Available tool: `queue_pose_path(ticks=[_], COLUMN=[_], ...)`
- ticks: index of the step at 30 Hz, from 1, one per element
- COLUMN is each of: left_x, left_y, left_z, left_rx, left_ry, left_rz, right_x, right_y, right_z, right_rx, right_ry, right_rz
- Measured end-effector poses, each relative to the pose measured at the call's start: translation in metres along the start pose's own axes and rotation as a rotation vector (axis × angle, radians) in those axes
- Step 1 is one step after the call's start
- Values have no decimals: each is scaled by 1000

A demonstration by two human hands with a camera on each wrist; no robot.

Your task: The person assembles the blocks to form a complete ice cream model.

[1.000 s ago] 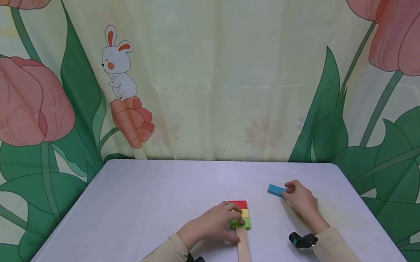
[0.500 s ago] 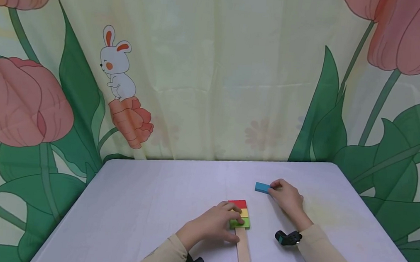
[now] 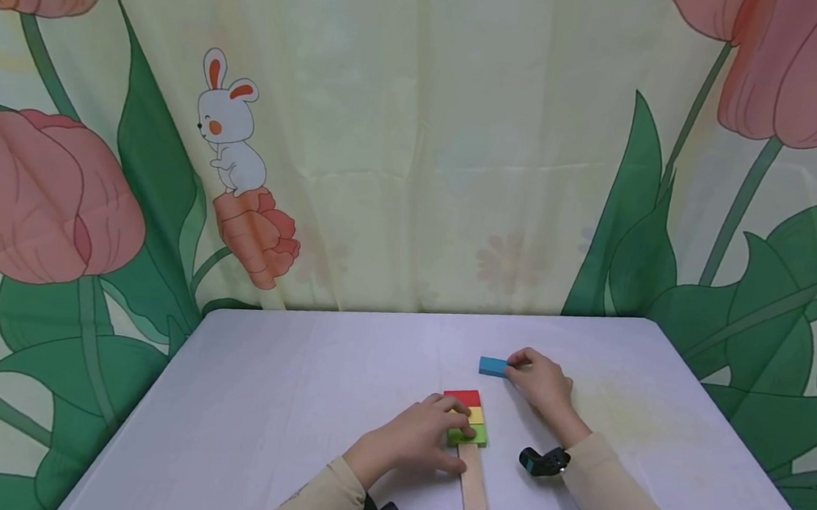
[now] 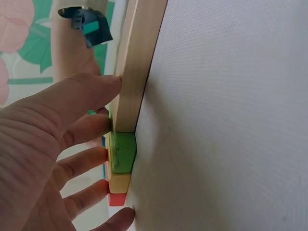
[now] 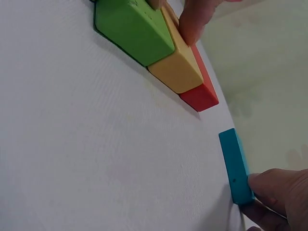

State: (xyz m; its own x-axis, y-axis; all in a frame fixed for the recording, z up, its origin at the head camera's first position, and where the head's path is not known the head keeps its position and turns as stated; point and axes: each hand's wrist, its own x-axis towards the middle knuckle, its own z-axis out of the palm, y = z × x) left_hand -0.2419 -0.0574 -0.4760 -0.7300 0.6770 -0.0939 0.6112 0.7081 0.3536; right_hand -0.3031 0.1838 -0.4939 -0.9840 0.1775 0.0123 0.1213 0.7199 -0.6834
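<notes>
My right hand (image 3: 544, 387) pinches one end of a blue wooden block (image 3: 492, 367) between thumb and fingers. In the right wrist view the blue block (image 5: 235, 163) stands beyond the far end of a row, with a gap between. The row runs red block (image 3: 465, 395), yellow block (image 3: 478, 416), green block (image 3: 480, 436), side by side. A long plain wooden plank (image 3: 474, 492) extends from the green one toward me. My left hand (image 3: 413, 435) rests over the row with spread fingers, its fingertips on the coloured blocks and its thumb against the plank (image 4: 137, 62).
A white cloth covers the table (image 3: 278, 406). Behind it hangs a curtain (image 3: 416, 167) printed with tulips and a rabbit. Each wrist wears a small black camera, such as the right one (image 3: 543, 462).
My right hand has moved left with the blue block, from the right of the row to just beyond its far end. My left hand and the row have stayed in place.
</notes>
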Motion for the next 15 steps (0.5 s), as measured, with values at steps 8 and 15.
queue_pose_path(ticks=[8,15], left_x=[0,0], left_y=[-1,-1], left_z=[1,1], left_rx=[-14,8], left_ry=[8,14], left_rz=[6,18], right_x=[-1,-2], right_y=[-9,-14], right_z=[11,16], right_rx=[15,20], right_ry=[-17,-16], right_rz=[-16,-36])
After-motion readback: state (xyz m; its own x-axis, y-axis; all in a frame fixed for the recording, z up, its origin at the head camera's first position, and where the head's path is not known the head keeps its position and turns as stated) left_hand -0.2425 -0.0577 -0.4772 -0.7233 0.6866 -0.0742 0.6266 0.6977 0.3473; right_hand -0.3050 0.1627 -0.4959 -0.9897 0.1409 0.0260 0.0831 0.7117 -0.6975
